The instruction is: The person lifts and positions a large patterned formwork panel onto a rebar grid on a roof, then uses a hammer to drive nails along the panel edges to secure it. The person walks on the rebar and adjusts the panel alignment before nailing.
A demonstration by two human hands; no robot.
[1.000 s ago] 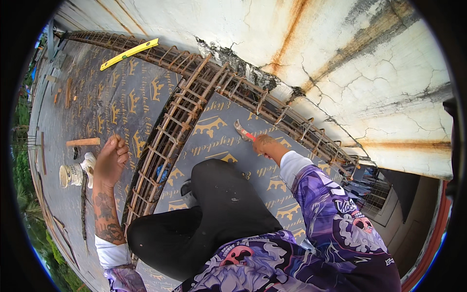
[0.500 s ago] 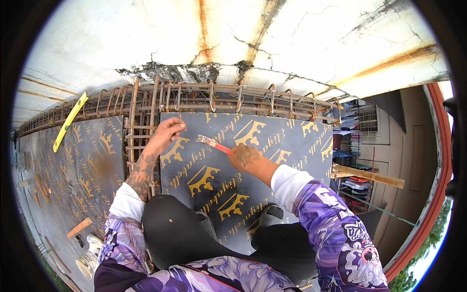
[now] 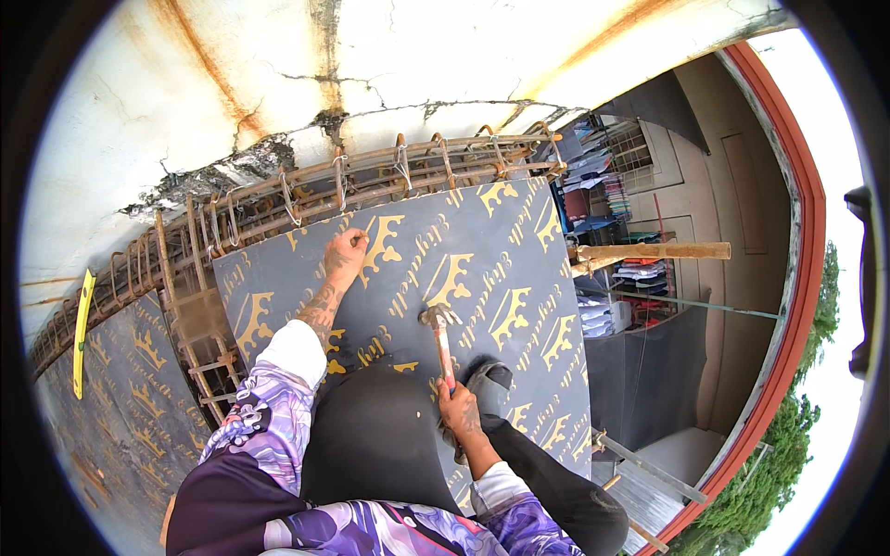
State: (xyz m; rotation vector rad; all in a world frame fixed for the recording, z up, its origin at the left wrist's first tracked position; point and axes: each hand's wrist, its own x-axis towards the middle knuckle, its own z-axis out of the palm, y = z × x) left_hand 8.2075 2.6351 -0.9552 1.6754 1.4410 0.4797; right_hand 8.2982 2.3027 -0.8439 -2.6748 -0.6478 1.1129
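My left hand is over the dark printed plywood board, near the board's far edge. Its fingers are pinched together; whatever they may hold is too small to make out. Closer to my body, my right hand grips the red handle of a claw hammer. The hammer's worn metal head points away from me, above the board and apart from my left hand. My knees and one shoe are on or over this same board.
A rusty rebar cage runs along the stained wall, with more bars crossing at the board's left. A yellow level leans farther left. Wooden poles jut out beyond the right edge, where a drop shows clothes below.
The view has swung to the right. My right hand has drawn the hammer back toward my body, its head now pointing away. My left hand, still pinched, has shifted along the board.
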